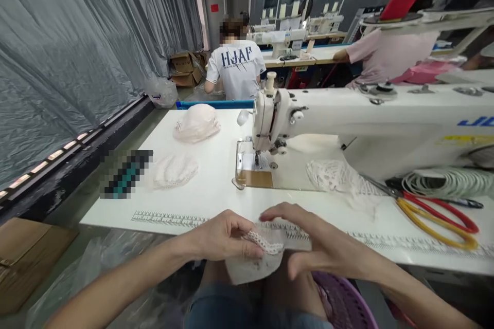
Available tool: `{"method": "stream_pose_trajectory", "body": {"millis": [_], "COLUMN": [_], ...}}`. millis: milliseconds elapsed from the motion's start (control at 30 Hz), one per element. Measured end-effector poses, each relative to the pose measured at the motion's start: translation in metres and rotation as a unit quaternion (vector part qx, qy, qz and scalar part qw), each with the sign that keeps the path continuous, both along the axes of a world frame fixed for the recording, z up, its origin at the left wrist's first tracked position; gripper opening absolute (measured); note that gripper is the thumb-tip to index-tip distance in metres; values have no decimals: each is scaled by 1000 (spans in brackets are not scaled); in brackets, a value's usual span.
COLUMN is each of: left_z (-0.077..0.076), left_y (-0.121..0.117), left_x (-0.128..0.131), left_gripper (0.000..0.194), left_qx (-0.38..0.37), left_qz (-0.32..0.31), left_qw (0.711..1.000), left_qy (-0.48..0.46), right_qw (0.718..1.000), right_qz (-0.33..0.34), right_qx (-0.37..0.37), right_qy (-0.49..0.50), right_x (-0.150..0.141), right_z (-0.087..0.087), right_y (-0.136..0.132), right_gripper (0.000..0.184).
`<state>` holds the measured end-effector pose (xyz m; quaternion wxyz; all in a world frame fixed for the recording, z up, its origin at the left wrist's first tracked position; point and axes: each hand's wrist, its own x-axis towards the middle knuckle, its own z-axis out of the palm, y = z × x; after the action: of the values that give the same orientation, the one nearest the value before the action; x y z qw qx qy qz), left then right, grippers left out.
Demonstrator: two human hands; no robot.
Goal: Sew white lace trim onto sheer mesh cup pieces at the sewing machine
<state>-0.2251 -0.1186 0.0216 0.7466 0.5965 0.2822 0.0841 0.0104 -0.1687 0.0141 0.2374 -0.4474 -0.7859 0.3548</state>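
Left hand (222, 236) pinches sheer white fabric piece (254, 269) at 6 o'clock from white metal sewing machine head (265, 118), scalloped lace trim (266, 243) running lengthwise 10-to-4 o'clock, cloth hanging toward 7, right hand's (328, 244) fingers parted wide, gripping nothing, brown cardboard box (33, 262) at 9, contents hidden.

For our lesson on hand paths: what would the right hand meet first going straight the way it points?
Likely the pale fabric held in the left hand, though depth is hard to judge here.
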Motion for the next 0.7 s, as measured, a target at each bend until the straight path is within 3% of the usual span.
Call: {"method": "stream_pose_trajectory", "body": {"millis": [133, 300, 433, 700], "left_z": [-10, -26, -40, -59], "left_y": [-16, -30, -39, -56], "left_x": [-9, -20, -13, -8], "left_gripper": [27, 32, 31, 29], "left_qx": [-29, -91, -86, 21], "left_qz": [21, 59, 58, 10], "left_qw": [999, 993, 994, 997], "left_qy": [31, 36, 37, 67], "right_qw": [990, 948, 951, 952], "right_qz": [45, 82, 51, -22], "right_qx": [-121, -274, -278, -288], "right_qy": [58, 143, 123, 106], "right_x": [-26, -24, -30, -32], "right_z": [-4, -17, -20, -40], "right_y": [-7, -20, -37, -63], "right_gripper": [33, 32, 28, 33]}}
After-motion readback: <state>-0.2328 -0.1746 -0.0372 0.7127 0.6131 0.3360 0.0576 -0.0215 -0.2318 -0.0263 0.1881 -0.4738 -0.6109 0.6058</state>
